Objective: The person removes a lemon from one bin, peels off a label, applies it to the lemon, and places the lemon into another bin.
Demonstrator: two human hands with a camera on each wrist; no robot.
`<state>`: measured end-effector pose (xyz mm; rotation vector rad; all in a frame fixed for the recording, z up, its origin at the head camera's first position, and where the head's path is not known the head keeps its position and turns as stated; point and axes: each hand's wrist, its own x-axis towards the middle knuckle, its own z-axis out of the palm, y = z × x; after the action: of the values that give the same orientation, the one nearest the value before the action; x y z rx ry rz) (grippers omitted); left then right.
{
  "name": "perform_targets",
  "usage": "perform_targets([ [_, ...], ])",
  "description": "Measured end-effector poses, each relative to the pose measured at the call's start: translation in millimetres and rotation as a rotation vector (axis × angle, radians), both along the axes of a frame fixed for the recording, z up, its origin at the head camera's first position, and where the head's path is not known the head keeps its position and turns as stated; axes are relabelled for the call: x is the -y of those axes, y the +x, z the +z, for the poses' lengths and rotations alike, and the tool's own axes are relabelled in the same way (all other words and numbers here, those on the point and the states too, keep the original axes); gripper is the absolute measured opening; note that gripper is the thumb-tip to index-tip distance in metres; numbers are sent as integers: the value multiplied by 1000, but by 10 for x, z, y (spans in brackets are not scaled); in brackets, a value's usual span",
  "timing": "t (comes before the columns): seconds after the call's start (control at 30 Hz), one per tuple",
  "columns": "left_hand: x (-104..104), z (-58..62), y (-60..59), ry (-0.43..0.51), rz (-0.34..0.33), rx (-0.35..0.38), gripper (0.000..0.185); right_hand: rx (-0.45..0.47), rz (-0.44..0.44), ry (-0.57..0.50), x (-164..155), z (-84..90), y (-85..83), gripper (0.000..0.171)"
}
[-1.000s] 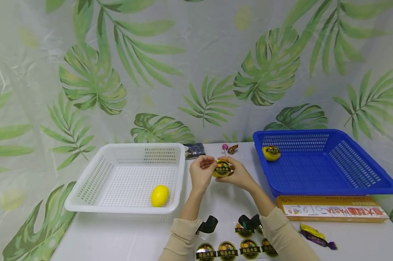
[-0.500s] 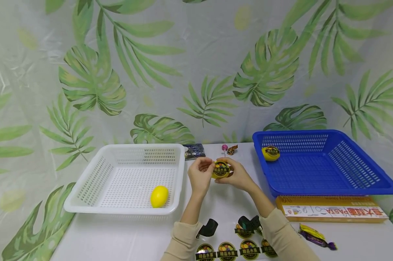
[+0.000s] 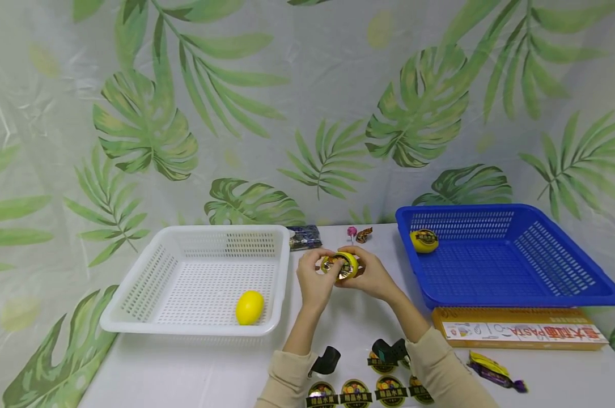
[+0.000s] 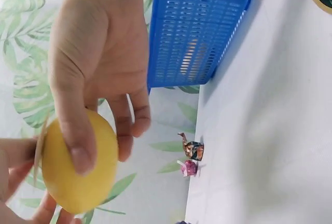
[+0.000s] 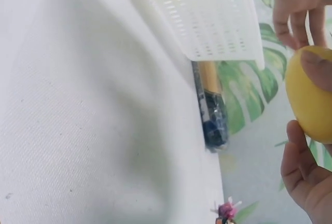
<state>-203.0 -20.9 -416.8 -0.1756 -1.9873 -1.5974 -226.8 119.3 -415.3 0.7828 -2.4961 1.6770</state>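
Observation:
My right hand (image 3: 370, 275) grips a yellow lemon (image 3: 355, 263) above the table, its thumb laid along the lemon's side in the left wrist view. On the left, my left hand (image 3: 313, 280) pinches a round black-and-gold sticker (image 3: 346, 272) with a fruit picture, thumb over its printed face. The sticker lies against the side of the lemon that faces my left hand. Edge-on in the left wrist view, it shows as a thin strip (image 4: 39, 149) beside the lemon. The right wrist view has the lemon (image 5: 308, 97) between both hands, cut off by the frame edge.
A white basket (image 3: 195, 327) with one plain lemon (image 3: 249, 307) stands left. Right is a blue basket (image 3: 470, 297) with a stickered lemon (image 3: 424, 241), behind a pasta box (image 3: 521, 334). Several stickers (image 3: 356, 392) lie in front; wrapped sweets (image 3: 496, 371) and a lollipop (image 3: 352, 231) are about.
The sticker's printed face, turned towards me before, now looks tilted and glinting. My left thumb has moved over it, and more of the lemon's yellow side shows. The baskets have stayed put.

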Motion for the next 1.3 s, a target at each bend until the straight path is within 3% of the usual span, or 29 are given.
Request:
perform_targets([
  [0.13, 34, -46, -4, -79, -95, -32, 12, -11, -1, -15, 9, 18, 13, 60],
  [0.27, 100, -106, -39, -153, -194, -67, 15, -17, 13, -61, -21, -118, -64, 63],
  [0.43, 183, -155, -72, -163, -306, -89, 23, -19, 35, -119, -49, -127, -21, 63],
  [0.6, 217, -173, -83, -166, -357, -105, 31, -23, 55, -142, -70, -97, 28, 62],
  [0.9, 229, -192, -58, -165, -393, -10, 36, 18, 47, -189, -67, -90, 56, 61],
  [1.13, 225, -140, -21, -252, -320, 8, 34, 5, 15, -152, -54, -101, 72, 59],
  [1.3, 196, -124, 4, -363, -266, 40, 44, -108, -28, -60, -34, -87, 78, 57],
])
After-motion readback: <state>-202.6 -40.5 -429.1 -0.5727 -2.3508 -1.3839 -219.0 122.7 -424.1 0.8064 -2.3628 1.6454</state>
